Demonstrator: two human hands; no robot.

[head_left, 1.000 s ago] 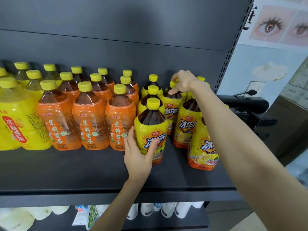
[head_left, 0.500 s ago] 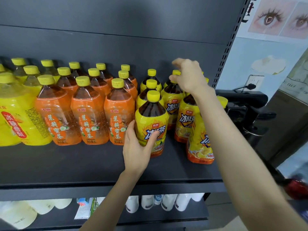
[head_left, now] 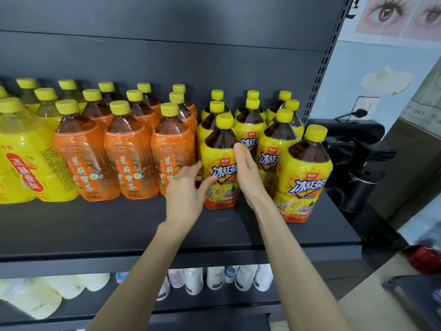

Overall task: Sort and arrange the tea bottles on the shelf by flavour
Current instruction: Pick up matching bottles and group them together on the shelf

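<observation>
A yellow-labelled iced black tea bottle stands at the front of the black shelf, ahead of several bottles of the same flavour. My left hand grips its left side, thumb on the label and fingers reaching round between it and the orange bottles. My right hand lies flat with straight fingers against its right side. One more iced tea bottle stands alone near the shelf's right end. Orange jasmine honey tea bottles fill rows to the left.
Large yellow pear tea bottles stand at the far left. The lower shelf holds white bottles. A black device sits just beyond the shelf's right upright, with a red object lower right.
My right hand has come down from the caps of the back iced tea bottles to the front bottle's right side. My left hand has stayed on that bottle.
</observation>
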